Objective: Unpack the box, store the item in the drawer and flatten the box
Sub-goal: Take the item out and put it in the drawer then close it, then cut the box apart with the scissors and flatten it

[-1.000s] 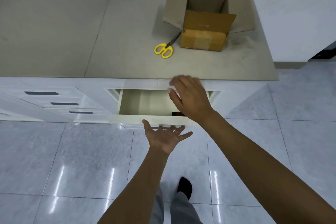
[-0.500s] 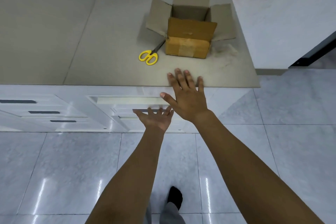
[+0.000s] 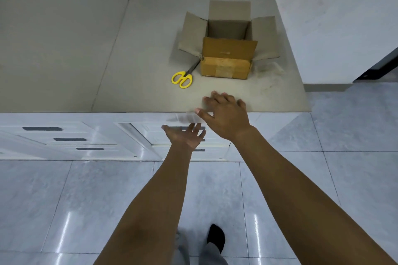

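Observation:
A brown cardboard box [image 3: 226, 64] stands on the grey countertop [image 3: 140, 49] near its right end, all flaps folded out; the part of its inside that I can see holds nothing. The white drawer [image 3: 172, 129] under the counter edge is pushed in flush. My left hand [image 3: 185, 136] hovers palm up in front of the drawer face, fingers apart, holding nothing. My right hand [image 3: 226, 114] is spread over the counter's front edge, below the box, fingers apart and holding nothing. The stored item is not visible.
Yellow-handled scissors [image 3: 183, 78] lie left of the box, blades tucked under its left flap. More white drawers with dark handles [image 3: 69, 139] sit to the left. A white wall [image 3: 333, 28] borders the counter's right end. Glossy floor tiles and my foot [image 3: 216, 236] are below.
The drawer went from open to fully pushed in under my left hand. My right hand rose from over the drawer to the counter edge. My view shifted, so the box looks lower and closer.

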A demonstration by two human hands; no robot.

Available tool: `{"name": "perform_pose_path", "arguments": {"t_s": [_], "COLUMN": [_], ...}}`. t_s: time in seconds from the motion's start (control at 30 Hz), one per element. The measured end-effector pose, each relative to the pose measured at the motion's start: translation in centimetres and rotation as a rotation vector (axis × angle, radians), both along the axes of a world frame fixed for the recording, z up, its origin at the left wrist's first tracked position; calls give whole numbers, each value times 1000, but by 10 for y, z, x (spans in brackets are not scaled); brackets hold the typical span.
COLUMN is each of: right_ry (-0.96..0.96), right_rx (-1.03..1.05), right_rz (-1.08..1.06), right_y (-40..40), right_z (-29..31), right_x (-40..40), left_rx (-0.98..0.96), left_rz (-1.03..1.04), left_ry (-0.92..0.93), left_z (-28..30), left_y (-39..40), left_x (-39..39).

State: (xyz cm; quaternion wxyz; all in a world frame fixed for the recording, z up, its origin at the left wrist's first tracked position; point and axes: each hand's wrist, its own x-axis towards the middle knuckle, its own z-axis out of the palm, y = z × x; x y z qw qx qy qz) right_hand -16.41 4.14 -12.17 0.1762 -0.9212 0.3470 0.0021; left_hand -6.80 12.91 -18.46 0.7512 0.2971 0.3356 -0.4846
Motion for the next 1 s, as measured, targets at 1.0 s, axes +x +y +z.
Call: {"name": "perform_pose_path", "arguments": {"t_s": [1.0], "right_ry": [48], "right_rx": [-319], "right_rz": [-105], "right_y": [-101], "right_z": [67], "right_x": [7], "left_rx": [1249], "left_rz": [-1459], "left_ry": [-2370], "left_z": [87], "left_y": [-58], "left_x": [74]}}
